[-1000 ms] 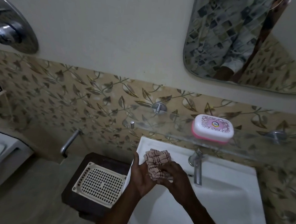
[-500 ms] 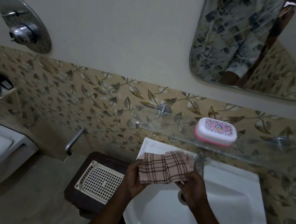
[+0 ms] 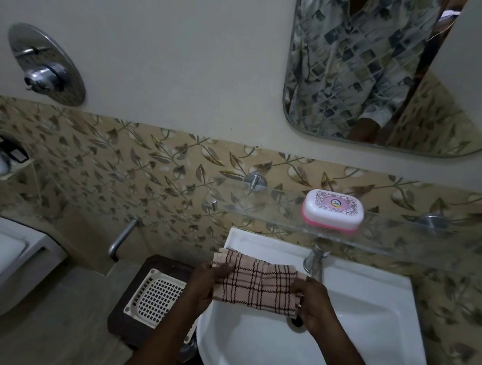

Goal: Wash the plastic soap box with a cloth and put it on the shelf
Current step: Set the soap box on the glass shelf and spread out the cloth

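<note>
Your left hand [image 3: 207, 284] & right hand [image 3: 312, 302]: fingers pinching checked cloth [image 3: 255, 284] stretched over sink [image 3: 367, 319]. Soap box [image 3: 332, 211] on glass shelf [image 3: 260, 209]; lid logo unreadable.

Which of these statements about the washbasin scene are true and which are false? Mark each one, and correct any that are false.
1. Both hands hold the checked cloth spread out over the sink. True: the left hand grips one end and the right hand the other.
2. The soap box lies in the sink. False: it sits on the glass shelf above the tap.
3. The soap box's lid is closed. True.
4. A white perforated tray lies to the left of the sink. True.
5. Water is streaming from the tap. False: no stream is visible.
6. The mirror hangs to the left of the shower control. False: the mirror is on the right.
</note>
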Motion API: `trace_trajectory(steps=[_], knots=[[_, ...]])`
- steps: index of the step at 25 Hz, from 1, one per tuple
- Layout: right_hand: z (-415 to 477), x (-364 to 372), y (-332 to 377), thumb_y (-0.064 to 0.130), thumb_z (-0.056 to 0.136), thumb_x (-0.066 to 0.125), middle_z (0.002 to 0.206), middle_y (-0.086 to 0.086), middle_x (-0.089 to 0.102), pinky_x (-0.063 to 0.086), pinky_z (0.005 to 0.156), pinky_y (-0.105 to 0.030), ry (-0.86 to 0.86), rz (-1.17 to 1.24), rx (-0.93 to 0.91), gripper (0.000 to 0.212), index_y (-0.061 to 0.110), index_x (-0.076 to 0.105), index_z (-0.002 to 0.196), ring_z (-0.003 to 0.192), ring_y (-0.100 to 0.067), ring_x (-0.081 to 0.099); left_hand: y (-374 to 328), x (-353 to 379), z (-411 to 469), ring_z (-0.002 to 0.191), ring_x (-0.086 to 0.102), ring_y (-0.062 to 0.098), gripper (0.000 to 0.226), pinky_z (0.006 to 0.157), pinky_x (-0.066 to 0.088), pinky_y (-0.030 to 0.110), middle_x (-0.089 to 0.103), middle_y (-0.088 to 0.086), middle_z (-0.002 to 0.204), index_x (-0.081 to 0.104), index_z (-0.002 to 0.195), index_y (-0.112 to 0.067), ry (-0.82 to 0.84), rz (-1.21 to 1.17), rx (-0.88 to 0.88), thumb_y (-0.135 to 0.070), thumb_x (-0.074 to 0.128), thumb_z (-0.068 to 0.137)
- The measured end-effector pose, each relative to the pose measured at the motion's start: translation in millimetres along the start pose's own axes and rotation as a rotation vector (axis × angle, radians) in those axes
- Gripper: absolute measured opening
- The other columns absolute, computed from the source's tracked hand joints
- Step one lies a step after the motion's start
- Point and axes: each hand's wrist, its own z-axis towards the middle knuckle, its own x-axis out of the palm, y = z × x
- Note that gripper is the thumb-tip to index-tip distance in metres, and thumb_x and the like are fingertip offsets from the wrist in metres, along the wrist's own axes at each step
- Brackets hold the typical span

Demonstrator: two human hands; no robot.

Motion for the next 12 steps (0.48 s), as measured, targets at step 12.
trace_trajectory(steps=[12], knots=[[-3.9, 36.8, -36.4, 0.000, 0.093, 0.044, 0.099, -0.015, 0.073, 0.059, 0.059, -0.037, -0.008, -0.279, -0.092, 0.025, 0.013, 0.061, 0.105, 0.088, -0.032, 0.071, -12.2, -30.5, -22.5, 0.084, 0.074, 0.029, 0.023, 0.074, 0.062, 0.040, 0.073, 0.022, 0.101, 0.063, 0.116, 0.006, 0.069, -0.030, 0.017, -0.003, 0.053, 0.097]])
